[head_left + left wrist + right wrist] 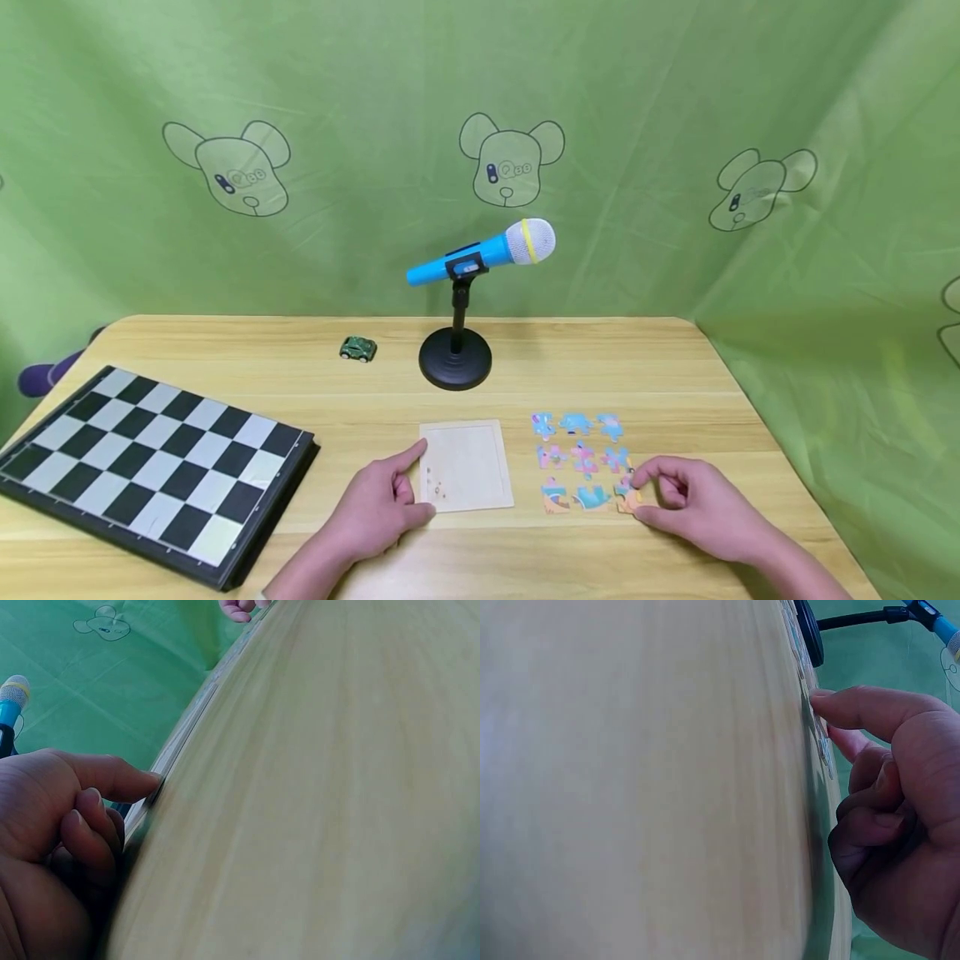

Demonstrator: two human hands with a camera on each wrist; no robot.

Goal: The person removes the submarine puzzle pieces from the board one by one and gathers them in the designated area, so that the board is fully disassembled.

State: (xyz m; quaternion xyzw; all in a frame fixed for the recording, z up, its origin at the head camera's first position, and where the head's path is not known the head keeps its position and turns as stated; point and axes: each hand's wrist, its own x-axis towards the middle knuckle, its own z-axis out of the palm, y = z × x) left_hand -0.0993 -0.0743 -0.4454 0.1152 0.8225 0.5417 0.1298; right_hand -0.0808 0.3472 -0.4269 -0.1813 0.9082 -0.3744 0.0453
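Note:
A square wooden puzzle board lies flat at the middle of the table. My left hand touches its left side, index finger at the edge and thumb near the bottom corner; the other fingers curl under. In the left wrist view, the left hand has a fingertip against the board's thin edge. To the right of the board, several jigsaw pieces lie in three spaced rows. My right hand pinches the bottom-right jigsaw piece between thumb and index finger, at table level. The right wrist view shows the right hand low beside the pieces.
A blue toy microphone on a black stand stands behind the board. Left of it is a small green toy car. A black-and-white checkered board covers the table's left side. Green cloth hangs behind.

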